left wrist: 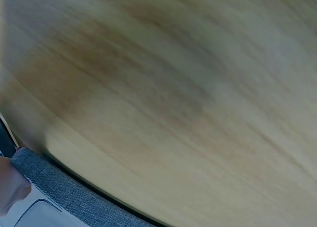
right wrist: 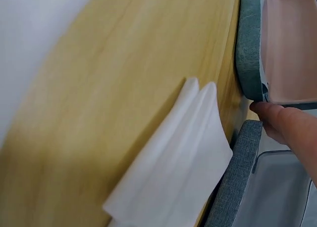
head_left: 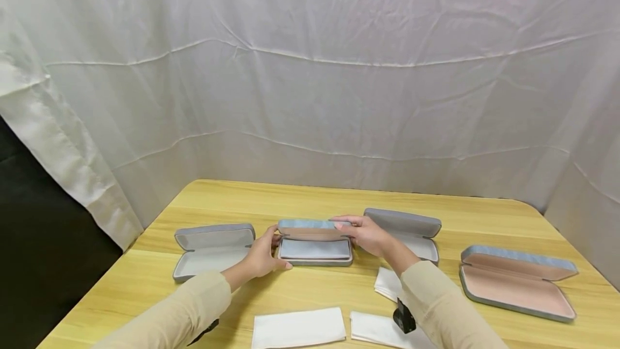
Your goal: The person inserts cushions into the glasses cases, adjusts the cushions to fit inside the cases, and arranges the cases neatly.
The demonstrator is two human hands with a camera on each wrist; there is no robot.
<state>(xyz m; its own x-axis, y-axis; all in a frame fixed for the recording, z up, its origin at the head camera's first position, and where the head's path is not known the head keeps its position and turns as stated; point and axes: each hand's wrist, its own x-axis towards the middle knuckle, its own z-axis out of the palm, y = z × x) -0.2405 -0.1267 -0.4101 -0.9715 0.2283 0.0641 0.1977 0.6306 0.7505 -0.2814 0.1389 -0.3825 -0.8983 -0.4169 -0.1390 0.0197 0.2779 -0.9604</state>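
Note:
A glasses case stands with its pale blue lid raised, in front of me at mid-table. A folded grey-blue cloth lies in its base, under the pinkish lid lining. My left hand grips the case's left end, thumb at the front corner and fingers behind. At the lid's right corner, my right hand pinches the edge. In the right wrist view this hand reaches in from the right, its fingertip against a blue-green case edge. Only a fingertip of the left hand shows in the left wrist view.
A grey glasses case lies open at left; another grey one is partly behind my right hand. The pink-lined case stands open at far right. White folded cloths lie near the front edge, one under my right forearm.

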